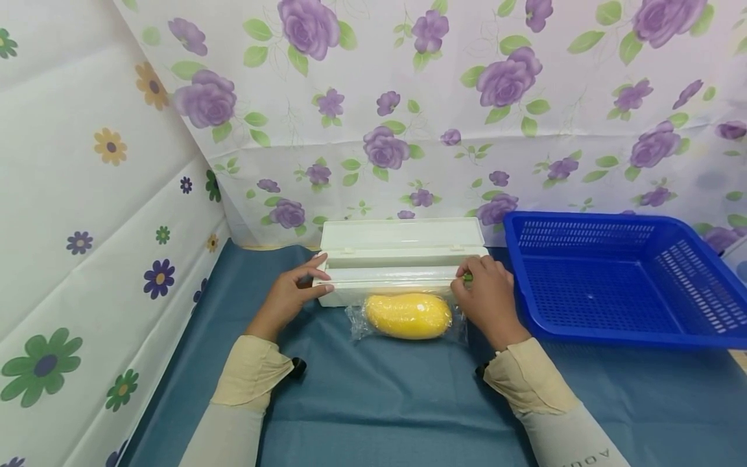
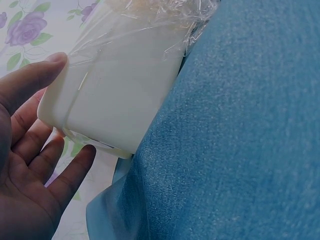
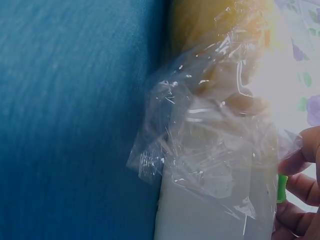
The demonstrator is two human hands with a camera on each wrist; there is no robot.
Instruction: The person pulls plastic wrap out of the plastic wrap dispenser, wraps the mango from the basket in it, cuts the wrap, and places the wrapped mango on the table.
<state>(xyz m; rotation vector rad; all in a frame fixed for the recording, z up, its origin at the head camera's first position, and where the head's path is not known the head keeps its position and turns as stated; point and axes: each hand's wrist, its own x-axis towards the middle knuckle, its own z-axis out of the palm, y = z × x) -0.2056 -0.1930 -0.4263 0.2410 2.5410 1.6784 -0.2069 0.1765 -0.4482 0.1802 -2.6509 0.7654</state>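
Observation:
A white cling film dispenser (image 1: 385, 293) stands on the cloth with its lid (image 1: 403, 233) raised and a film roll (image 1: 385, 274) inside. My left hand (image 1: 290, 295) holds its left end, thumb at the front edge and fingers toward the back; in the left wrist view the thumb (image 2: 59, 59) touches the corner. My right hand (image 1: 486, 295) pinches a small green slide cutter (image 3: 282, 188) at the dispenser's right end, partly hidden by the fingers. Right before the dispenser lies a smooth yellow oblong fruit (image 1: 408, 316) under clear film (image 3: 200, 130), which stretches over the dispenser's front.
A blue plastic basket (image 1: 630, 337) sits at the right, close to my right hand. Blue-green cloth (image 1: 385, 402) covers the table. Flowered sheets (image 1: 350, 130) hang behind and along the left side.

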